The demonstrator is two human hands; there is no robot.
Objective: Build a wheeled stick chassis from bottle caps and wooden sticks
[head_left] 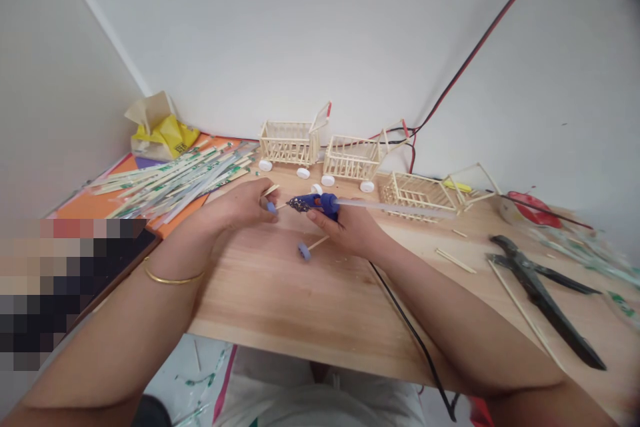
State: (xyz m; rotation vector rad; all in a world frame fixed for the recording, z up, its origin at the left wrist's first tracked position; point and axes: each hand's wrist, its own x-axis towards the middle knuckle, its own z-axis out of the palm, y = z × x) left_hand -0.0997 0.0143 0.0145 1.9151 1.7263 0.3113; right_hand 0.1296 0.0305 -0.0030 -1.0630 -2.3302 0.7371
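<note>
My right hand (pixel 353 230) is wrapped round a blue hot glue gun (pixel 313 203), with a long translucent glue stick (pixel 390 207) coming out of its back. The gun's nozzle points left, towards a small wheel (pixel 271 207) pinched in my left hand (pixel 245 203). A thin wooden stick runs between that wheel and the nozzle; whether the tip touches it I cannot tell. Below the gun, another wheel (pixel 304 251) lies on the table with a short stick in it. Behind the gun sits a white wheel (pixel 316 189), partly hidden.
Two wheeled stick carts (pixel 290 140) (pixel 353 159) stand at the back; a third cart (pixel 420 195) shows no wheels. Wrapped sticks (pixel 185 173) pile up at left beside a yellow tissue pack (pixel 173 137). Black cutters (pixel 545 293) lie right. The gun's black cord (pixel 413 330) crosses the table's front edge.
</note>
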